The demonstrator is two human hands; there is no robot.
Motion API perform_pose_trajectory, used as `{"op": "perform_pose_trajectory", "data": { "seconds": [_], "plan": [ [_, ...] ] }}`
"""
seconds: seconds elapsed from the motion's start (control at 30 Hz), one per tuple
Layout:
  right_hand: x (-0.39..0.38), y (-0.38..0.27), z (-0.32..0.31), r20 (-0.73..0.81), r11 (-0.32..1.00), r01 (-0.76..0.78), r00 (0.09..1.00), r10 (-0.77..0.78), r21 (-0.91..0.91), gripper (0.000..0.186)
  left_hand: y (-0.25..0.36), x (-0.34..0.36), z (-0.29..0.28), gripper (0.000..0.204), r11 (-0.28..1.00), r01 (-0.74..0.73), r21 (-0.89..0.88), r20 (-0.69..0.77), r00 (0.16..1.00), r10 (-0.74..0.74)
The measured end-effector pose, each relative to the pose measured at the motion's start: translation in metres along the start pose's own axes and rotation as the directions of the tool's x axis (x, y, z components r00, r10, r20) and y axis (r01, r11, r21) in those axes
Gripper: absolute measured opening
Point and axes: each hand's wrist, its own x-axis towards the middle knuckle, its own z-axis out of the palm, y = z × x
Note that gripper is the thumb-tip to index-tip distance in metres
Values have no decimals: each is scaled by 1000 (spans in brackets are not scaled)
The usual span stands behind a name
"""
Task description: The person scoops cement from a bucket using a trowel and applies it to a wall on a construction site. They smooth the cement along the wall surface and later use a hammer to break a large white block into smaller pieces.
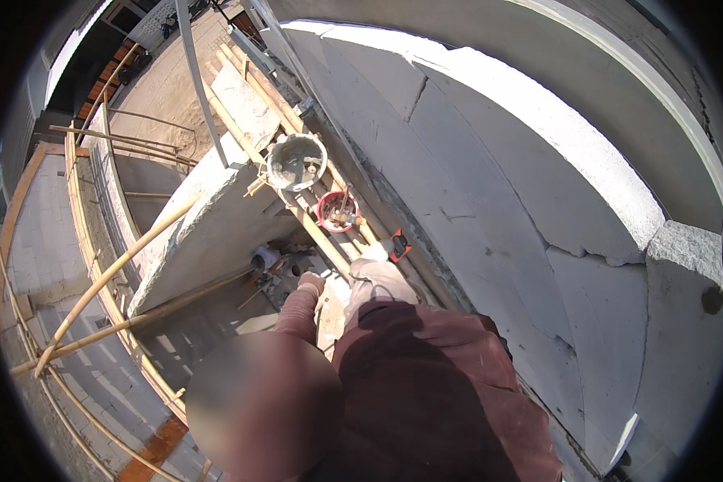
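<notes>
My left hand (312,281) reaches forward from a dusty reddish sleeve, beside the bamboo poles (327,247) of a scaffold. Its back is toward me and the fingers are too small and hidden to make out. My right hand does not show; the reddish top covers that side. Ahead of my dusty, pale-clad leg (377,283) stands a red bucket (320,213) with tools or scraps in it. Just beyond is a larger grey tub (273,165) holding wet-looking grey material. An orange and black object (399,245), its kind unclear, lies at the poles' right side.
A long wall of grey blocks (490,185) runs along my right, with cracks and open joints. To the left stands a rough-edged wall (209,213), with bamboo poles (120,261) crossing there. A pale board (245,108) lies on the scaffold ahead. Lower ground and another person (269,259) show below.
</notes>
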Motion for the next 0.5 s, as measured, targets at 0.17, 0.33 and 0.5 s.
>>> {"op": "perform_pose_trajectory", "data": {
  "seconds": [0.17, 0.33, 0.5],
  "plan": [
    [33, -77, -44, 8, 984, -120, 993, 120, 131, 37, 16, -69, 159, 23, 912, 179, -368, 81, 984, -160],
    [62, -54, -49, 8, 989, -47, 999, 46, 138, 36, 32, -45, 150, 18, 867, 244, -435, -142, 932, -333],
    [88, 24, -10, 124, 994, 7, 992, 7, -111, 33, 92, -23, -2, 20, -182, -372, -910, -165, 729, -664]
  ]
}}
